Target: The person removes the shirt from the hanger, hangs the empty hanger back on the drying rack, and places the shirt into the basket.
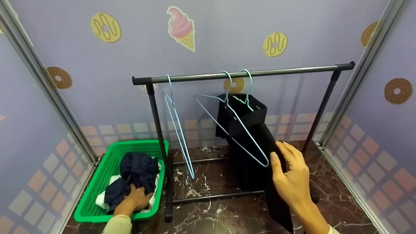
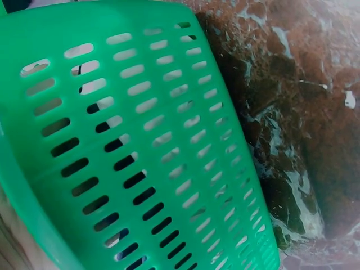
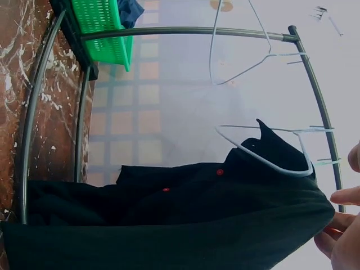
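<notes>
We see the right hand (image 1: 292, 179) with its thumb and fingers apart, the fingertips touching the edge of the black shirt (image 1: 247, 167) near its shoulder. Most of the shirt lies toward 10 o'clock from that hand, and part of it droops down to 7 o'clock. In the right wrist view we spot two red dots on it.

Our left hand (image 1: 137, 199) is down on the dark blue clothes (image 1: 138, 168). Its fingertips go into the cloth, so we cannot tell if they pinch it. Most of that pile sits at 12 o'clock from the hand, and a bit of white cloth (image 1: 101, 200) pokes out at 9 o'clock. The green basket (image 1: 87, 192) goes all around them.

Farther out from the right hand, a blue hanger (image 1: 244, 127) slants in front of the shirt, between 10 and 11 o'clock. Another thin hanger (image 1: 184, 140) is at 1 o'clock from the left hand. Both hang on the metal rail (image 1: 195, 77), which stands above the shiny brown floor (image 1: 211, 217).
</notes>
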Tool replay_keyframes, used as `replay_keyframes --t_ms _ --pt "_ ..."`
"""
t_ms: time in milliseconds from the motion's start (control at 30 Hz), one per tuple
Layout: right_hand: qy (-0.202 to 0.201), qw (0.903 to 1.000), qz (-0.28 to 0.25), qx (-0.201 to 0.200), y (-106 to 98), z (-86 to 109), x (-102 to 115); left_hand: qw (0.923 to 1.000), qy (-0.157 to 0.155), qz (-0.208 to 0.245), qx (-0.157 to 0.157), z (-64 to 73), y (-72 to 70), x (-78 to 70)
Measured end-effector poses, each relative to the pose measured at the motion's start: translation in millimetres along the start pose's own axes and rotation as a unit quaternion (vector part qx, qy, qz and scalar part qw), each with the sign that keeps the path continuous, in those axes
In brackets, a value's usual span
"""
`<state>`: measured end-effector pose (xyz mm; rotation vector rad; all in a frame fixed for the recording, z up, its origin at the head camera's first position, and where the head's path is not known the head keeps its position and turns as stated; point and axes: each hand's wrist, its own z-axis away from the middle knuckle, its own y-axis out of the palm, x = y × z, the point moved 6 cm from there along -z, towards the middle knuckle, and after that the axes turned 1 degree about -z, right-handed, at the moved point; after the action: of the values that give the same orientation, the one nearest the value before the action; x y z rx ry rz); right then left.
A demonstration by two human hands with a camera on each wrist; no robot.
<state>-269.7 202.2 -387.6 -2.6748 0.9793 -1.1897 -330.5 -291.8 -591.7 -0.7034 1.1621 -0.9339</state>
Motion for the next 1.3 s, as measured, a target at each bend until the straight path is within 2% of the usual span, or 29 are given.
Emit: replay_keyframes --t_ms 67,200,267,333,400,600,767,900,1067,1200,1300 --pt "0.005 1.0 -0.001 -0.001 0.9 1.6 -1.0 1.0 -0.001 -0.004 0.002 -10.3 5.0 12.4" --pt "0.015 0.9999 -0.003 -0.002 2.8 7.0 -3.4 0.9997 -0.013 -0.016 0.016 -40.1 22.4 47.0" --pt "0.021 0.9998 -0.002 -0.001 3.4 9.2 -5.2 0.9992 -0.018 -0.019 0.032 -50.6 28.3 56.9" --pt "0.026 0.9996 -0.003 0.001 3.5 10.6 -6.5 0.9988 -0.022 -0.016 0.041 -53.4 29.7 58.2" --pt "0.029 0.9996 -0.002 0.002 3.2 11.1 -7.6 0.9984 -0.024 -0.012 0.049 -47.0 25.0 49.6" --pt "0.024 0.9996 0.013 0.002 -1.0 6.4 -8.0 0.9987 -0.014 0.02 0.045 -9.9 -0.6 9.7" --pt "0.025 0.9995 0.017 0.014 -3.5 -3.7 -7.6 0.9979 -0.023 0.037 0.048 3.4 -11.6 3.7" --pt "0.036 0.999 0.012 0.023 -5.8 -13.8 -8.8 0.999 -0.027 0.034 0.008 10.8 -27.8 -5.7" --pt "0.048 0.9977 0.017 0.044 -5.7 -29.4 -11.2 0.9972 -0.006 0.007 -0.074 28.4 -55.0 -38.4" --pt "0.052 0.9964 0.023 0.063 -2.4 -39.8 -12.0 0.9861 0.038 0.001 -0.162 46.2 -71.6 -67.5" --pt "0.054 0.995 0.029 0.079 2.3 -44.4 -12.5 0.9749 0.072 0.012 -0.21 57.1 -77.7 -86.2"
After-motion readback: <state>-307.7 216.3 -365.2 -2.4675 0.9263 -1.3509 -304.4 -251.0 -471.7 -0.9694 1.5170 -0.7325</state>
